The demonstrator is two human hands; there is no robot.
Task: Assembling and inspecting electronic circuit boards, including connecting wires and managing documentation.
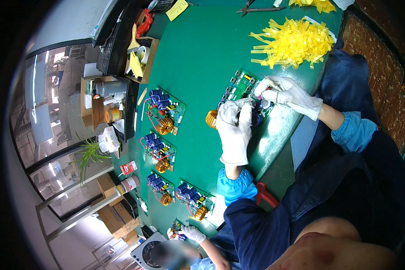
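Note:
Under both my hands lies a green circuit board [240, 85] with black and silver parts and a copper-wound coil [211, 119] at its near left corner. My left hand [236, 128], in a white glove, is closed over the board's lower part, beside dark round capacitors [256, 119]. Its fingertips are partly hidden, so what they grip does not show. My right hand [290, 94], also gloved, is pinched at the board's right side, near a purple part and a silver-topped round one. Whatever lies between those fingers is too small to make out.
Several finished-looking boards with blue capacitors [165, 112] stand on the green table [198, 58] at left. A pile of yellow strips [297, 42] lies far right, near pliers [258, 9]. Boxes [149, 56] line the far left edge. Another person's gloved hand [193, 234] handles a board below.

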